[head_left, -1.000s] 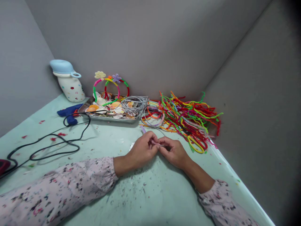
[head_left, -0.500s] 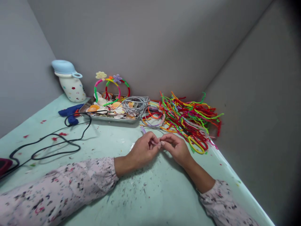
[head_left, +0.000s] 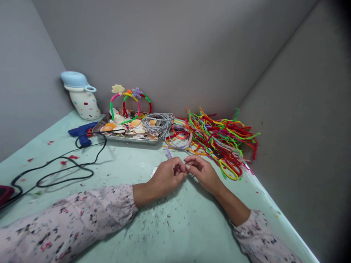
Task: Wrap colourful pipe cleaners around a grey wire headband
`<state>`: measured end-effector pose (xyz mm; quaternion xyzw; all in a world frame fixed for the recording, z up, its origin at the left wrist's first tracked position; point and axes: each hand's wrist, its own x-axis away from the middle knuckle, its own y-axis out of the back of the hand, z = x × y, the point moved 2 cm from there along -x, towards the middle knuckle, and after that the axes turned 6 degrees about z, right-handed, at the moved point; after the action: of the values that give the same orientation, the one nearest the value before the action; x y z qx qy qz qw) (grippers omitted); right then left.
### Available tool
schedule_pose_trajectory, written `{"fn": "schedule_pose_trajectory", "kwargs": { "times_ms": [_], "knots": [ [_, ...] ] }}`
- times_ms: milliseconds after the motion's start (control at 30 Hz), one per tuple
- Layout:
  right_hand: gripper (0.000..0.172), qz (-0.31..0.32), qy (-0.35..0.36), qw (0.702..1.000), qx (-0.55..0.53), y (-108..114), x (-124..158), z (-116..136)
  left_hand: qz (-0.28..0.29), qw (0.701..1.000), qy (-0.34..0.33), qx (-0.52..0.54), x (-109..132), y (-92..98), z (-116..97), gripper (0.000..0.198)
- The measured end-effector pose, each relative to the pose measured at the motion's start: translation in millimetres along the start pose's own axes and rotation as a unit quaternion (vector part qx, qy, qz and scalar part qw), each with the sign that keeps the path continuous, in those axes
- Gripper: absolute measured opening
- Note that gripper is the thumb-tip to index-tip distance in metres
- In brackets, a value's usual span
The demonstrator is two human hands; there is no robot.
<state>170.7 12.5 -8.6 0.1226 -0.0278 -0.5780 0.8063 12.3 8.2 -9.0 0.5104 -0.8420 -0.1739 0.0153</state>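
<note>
My left hand (head_left: 168, 176) is closed in a pinch above the table, and a lilac pipe cleaner (head_left: 168, 153) sticks out past its far side. Most of that fuzzy strip is hidden by the fingers. Meeting it fingertip to fingertip, my right hand (head_left: 205, 173) pinches at the same spot, thumb against forefinger. What lies between the two sets of fingertips is small and mostly covered. Behind my left wrist a small shiny piece (head_left: 154, 171) shows on the table.
A metal tray (head_left: 128, 139) holds shells, two flowered pipe-cleaner rings (head_left: 139, 106) and coiled grey wire (head_left: 157, 122). Right of it lies a heap of coloured pipe cleaners (head_left: 219, 135). At left are a blue glue gun (head_left: 83, 132), its black cable (head_left: 67, 176) and a white bottle (head_left: 84, 104).
Both hands stay nearly in place. The fingers have shifted slightly, and the lilac strip's outer end stands a little differently behind my left hand.
</note>
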Motion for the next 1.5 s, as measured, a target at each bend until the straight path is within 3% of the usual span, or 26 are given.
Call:
{"fn": "schedule_pose_trajectory", "kwargs": {
  "times_ms": [133, 533, 767, 1033, 1267, 1500],
  "knots": [
    [0.022, 0.004, 0.0, 1.0, -0.003, 0, -1, -2, 0.001, 1.0, -0.004, -0.001, 0, 0.3, -2, 0.005],
    [0.018, -0.085, 0.054, 0.994, 0.035, 1, 0, 3, -0.011, 0.996, -0.021, -0.091, -1, 3.8, -8, 0.007],
    [0.016, -0.116, 0.072, 0.99, 0.035, 4, 0, 4, 0.007, 0.989, -0.047, -0.143, -1, 6.2, -11, 0.021],
    [0.019, -0.065, 0.06, 0.996, 0.001, 8, 2, 6, 0.004, 0.99, -0.043, -0.133, -2, 7.6, -11, 0.019],
    [0.016, -0.04, 0.049, 0.997, 0.046, 9, 2, 6, 0.005, 0.991, -0.041, -0.127, -2, 7.2, -9, 0.019],
    [0.017, -0.058, 0.028, 0.996, 0.061, 9, 3, 4, 0.014, 0.99, -0.035, -0.134, -2, 7.8, -10, 0.023]
  ]
}}
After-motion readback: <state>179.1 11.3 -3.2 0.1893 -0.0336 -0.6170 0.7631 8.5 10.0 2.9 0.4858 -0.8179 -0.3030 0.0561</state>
